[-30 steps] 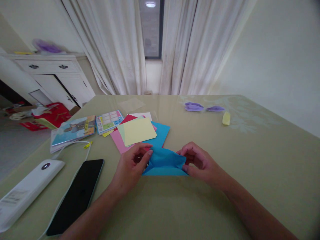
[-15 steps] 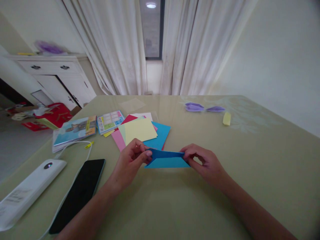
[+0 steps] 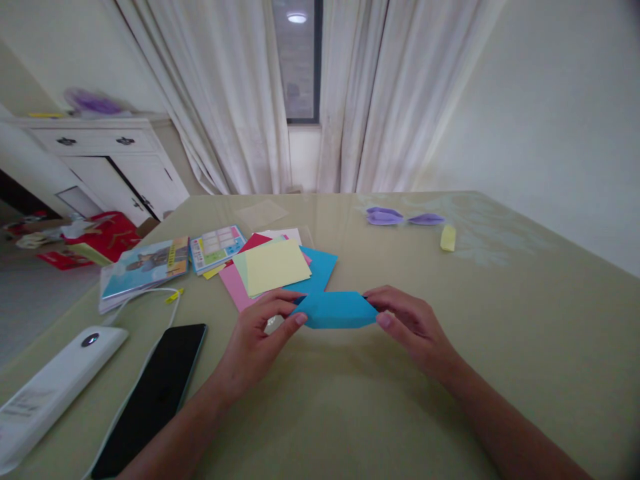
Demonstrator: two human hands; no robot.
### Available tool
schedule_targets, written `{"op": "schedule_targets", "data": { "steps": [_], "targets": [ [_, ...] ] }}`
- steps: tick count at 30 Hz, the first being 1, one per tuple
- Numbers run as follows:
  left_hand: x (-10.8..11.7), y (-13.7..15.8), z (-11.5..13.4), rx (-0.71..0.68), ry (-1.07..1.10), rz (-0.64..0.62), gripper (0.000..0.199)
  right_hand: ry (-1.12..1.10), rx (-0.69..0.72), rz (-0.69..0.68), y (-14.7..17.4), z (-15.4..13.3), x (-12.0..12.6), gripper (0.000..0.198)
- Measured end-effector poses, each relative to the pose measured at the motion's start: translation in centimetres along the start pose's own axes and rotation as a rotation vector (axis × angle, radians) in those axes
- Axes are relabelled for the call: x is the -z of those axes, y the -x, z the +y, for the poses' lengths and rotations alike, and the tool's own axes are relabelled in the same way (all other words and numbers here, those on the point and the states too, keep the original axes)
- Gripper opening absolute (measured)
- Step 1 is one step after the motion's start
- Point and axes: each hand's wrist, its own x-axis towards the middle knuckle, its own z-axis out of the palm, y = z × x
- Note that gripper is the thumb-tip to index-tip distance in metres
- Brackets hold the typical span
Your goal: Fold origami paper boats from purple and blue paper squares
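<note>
A folded piece of blue paper (image 3: 337,311) is held up between both hands, above the near middle of the table. My left hand (image 3: 265,330) pinches its left end, thumb in front and fingers behind. At the opposite end, my right hand (image 3: 413,327) grips it the same way. The paper has slanted corners at both ends and a crease running along its length. Just beyond it lies a fanned stack of coloured paper sheets (image 3: 279,267), with pale yellow on top. The fingertips behind the paper are partly hidden.
Left of my arm lie a black phone (image 3: 155,393) and a white power bank (image 3: 60,393) with a cable. Booklets (image 3: 145,267) rest at the table's left edge. Two purple folded papers (image 3: 384,216) and a small yellow folded piece (image 3: 448,238) sit far right.
The blue paper has been tilted, so its slanted-corner face now shows instead of the open fold with its dark inner side. Both thumbs have shifted to the front at its ends.
</note>
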Motion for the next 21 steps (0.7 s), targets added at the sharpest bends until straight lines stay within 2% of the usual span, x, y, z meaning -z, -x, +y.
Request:
{"op": "schedule_targets", "data": {
  "steps": [5,8,12,14,16,18,21],
  "targets": [
    [-0.2,0.2,0.2,-0.03,0.003,-0.003,0.006,0.098,0.015,0.034,-0.2,0.5,-0.5,0.008],
    [-0.3,0.3,0.5,0.002,0.025,-0.025,0.015,0.116,0.025,0.024,-0.2,0.4,-0.5,0.013],
    [-0.7,0.5,0.9,0.119,0.136,-0.014,0.024,0.126,-0.005,-0.017,-0.2,-0.3,-0.4,0.024],
    [-1.0,0.7,0.9,0.167,0.197,-0.004,0.019,0.105,-0.027,-0.018,-0.1,-0.4,-0.5,0.029],
    [-1.3,0.8,0.8,0.19,0.222,0.012,0.018,0.041,-0.067,-0.004,0.0,-0.3,-0.7,0.026],
    [-1.5,0.9,0.7,0.181,0.206,0.024,0.021,-0.045,-0.108,0.021,0.2,-0.1,-1.0,0.02],
    [-1.4,1.0,0.5,0.125,0.151,0.021,0.023,-0.112,-0.136,0.05,0.4,0.1,-1.5,0.022]
  ]
}}
